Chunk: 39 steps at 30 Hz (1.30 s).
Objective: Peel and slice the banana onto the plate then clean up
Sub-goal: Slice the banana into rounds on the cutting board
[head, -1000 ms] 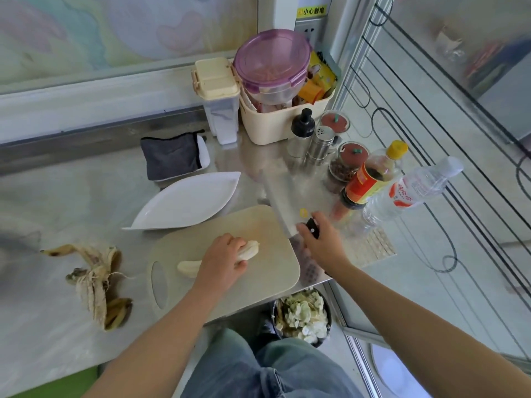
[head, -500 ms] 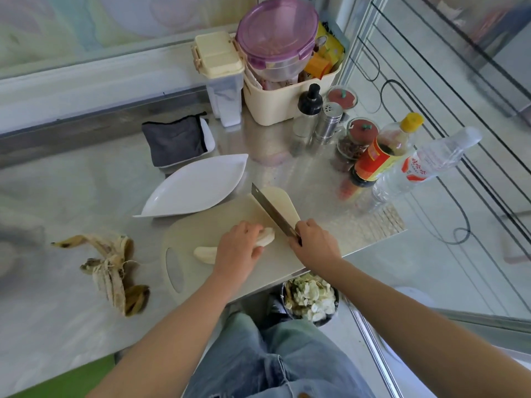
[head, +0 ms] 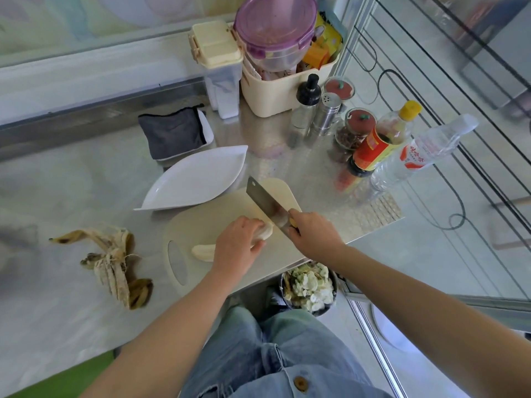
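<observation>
Stainless steel countertop (head: 71,182) across the left and middle, glossy with soft reflected daylight. Embossed checker pattern (head: 382,209) at its right corner. Behind, a pale raised ledge (head: 86,71) along the back edge, with a darker metal strip beneath. Above that, a wall (head: 86,12) painted in blurred pastel pinks, greens and yellows. To the right, a glass panel (head: 431,81) in a pale metal frame, crossed by thin black lines, some straight, some looping; on the glass or behind it, unclear. Lower right, light grey floor (head: 416,268). Green surface (head: 66,379) in the bottom-left corner. Bright, even light throughout.
</observation>
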Tool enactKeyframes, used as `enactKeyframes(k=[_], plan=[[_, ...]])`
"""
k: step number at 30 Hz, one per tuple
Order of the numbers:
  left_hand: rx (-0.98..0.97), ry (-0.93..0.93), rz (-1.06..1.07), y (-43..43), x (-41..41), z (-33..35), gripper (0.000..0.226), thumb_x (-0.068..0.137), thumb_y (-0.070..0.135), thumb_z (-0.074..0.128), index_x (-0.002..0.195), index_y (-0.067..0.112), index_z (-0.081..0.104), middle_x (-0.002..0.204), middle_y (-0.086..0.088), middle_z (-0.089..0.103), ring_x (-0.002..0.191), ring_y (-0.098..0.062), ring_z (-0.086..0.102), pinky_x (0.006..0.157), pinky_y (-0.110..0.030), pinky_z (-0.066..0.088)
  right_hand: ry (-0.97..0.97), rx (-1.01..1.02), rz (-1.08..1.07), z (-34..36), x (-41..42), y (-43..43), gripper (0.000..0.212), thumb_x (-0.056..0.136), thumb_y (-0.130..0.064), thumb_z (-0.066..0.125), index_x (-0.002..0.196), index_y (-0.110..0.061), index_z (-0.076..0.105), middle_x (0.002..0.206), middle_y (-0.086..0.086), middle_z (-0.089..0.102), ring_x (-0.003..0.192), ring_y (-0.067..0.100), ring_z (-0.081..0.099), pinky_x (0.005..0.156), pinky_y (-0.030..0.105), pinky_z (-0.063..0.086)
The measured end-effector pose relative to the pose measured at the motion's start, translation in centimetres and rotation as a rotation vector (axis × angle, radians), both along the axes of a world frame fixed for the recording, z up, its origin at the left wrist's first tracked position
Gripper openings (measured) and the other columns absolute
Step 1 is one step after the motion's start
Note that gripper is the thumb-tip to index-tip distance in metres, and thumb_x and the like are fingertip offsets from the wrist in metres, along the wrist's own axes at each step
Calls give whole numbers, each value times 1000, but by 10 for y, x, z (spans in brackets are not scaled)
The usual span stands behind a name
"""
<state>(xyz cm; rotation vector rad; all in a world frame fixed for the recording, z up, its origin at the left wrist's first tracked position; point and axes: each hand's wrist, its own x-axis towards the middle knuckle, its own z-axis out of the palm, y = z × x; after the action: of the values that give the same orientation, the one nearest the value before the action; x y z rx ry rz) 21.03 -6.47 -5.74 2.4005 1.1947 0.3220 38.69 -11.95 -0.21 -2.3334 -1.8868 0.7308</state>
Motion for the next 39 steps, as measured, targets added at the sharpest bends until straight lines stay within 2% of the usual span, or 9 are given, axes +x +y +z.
enactKeyframes(k=[4,11,14,16,19,25,28,32,39], plan=[[-17,34,39,1,1,-1,27,81,30,72,106,26,64,93,6,60,82,-13,57,63,-20,36,-19,-15,2,4,-2,-4,10,92,-20,43,96,-13,48,70,1,44,65,26,46,58,31,36],[-10,42,73,0,2,-1,25,78,29,75,101,27,67,89,7,59,80,-13,57,58,-22,34,-35,-79,16,13,-4,-5,16,95,-18,41,106,-12,50,76,3,45,67,25,44,55,27,29],[-23,43,79,0,3,-2,24,78,30,74,101,27,67,89,8,58,80,-14,57,58,-24,34,-16,-111,-11,1,-10,-6,8,94,-17,41,98,-13,46,77,3,45,70,29,50,57,28,31],[-26,44,80,0,3,-1,24,78,31,74,101,27,66,88,8,58,79,-15,57,56,-26,37,21,-119,-40,-10,-16,-9,4,94,-18,42,92,-15,41,81,6,50,78,32,55,61,31,34],[-32,41,78,0,2,-1,24,78,31,75,100,27,65,86,8,57,79,-16,56,55,-28,40,39,-91,-84,-17,-18,-12,9,96,-22,44,93,-14,44,89,9,58,77,28,54,62,32,35],[-3,41,70,1,1,-2,25,78,31,75,102,26,68,87,8,59,77,-12,56,57,-22,32,56,12,-88,1,-10,-7,9,92,-19,47,88,-12,46,72,2,47,65,26,46,57,30,32],[3,44,69,1,1,0,25,77,29,76,100,24,68,87,6,60,77,-14,57,56,-23,32,44,-7,-50,9,-7,-4,9,91,-17,45,92,-10,51,69,2,45,65,26,45,57,30,33],[-5,57,76,1,2,0,24,77,30,75,99,25,68,88,6,59,78,-15,57,55,-24,32,37,-32,-13,12,-7,-6,10,91,-16,43,83,-14,38,60,-3,34,63,26,43,57,31,33],[-3,57,79,1,1,0,24,77,32,75,100,26,68,87,8,59,77,-11,55,56,-21,30,6,-6,-14,9,-9,-7,12,93,-16,42,83,-16,36,60,-7,32,61,24,41,47,26,24]])
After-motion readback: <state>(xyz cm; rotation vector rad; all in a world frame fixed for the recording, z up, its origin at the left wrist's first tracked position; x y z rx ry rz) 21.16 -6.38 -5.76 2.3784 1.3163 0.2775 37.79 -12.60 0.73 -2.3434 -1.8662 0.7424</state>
